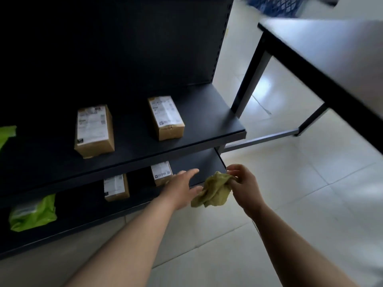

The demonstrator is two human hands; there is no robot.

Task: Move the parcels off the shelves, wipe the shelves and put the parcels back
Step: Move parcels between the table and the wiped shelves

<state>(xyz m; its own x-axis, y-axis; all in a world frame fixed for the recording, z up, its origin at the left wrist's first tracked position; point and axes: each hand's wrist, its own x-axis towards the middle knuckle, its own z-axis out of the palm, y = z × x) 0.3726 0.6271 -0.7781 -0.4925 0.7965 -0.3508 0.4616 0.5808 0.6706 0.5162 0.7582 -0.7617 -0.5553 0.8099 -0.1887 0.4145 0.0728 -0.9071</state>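
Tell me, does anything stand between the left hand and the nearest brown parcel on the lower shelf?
Nothing visible does. The left hand is open right beside the parcel on the lower shelf; the cloth hangs from the right hand, off to the side.

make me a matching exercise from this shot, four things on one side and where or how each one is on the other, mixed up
Things
1. olive cloth
2. left hand
3. green bag in full view
4. biggest cardboard box

Place or state
A. stands on the upper shelf
B. open, reaching toward the lower shelf
C. pinched by the right hand
D. on the lower shelf, far left in view

Pairs: 1-C, 2-B, 3-D, 4-A
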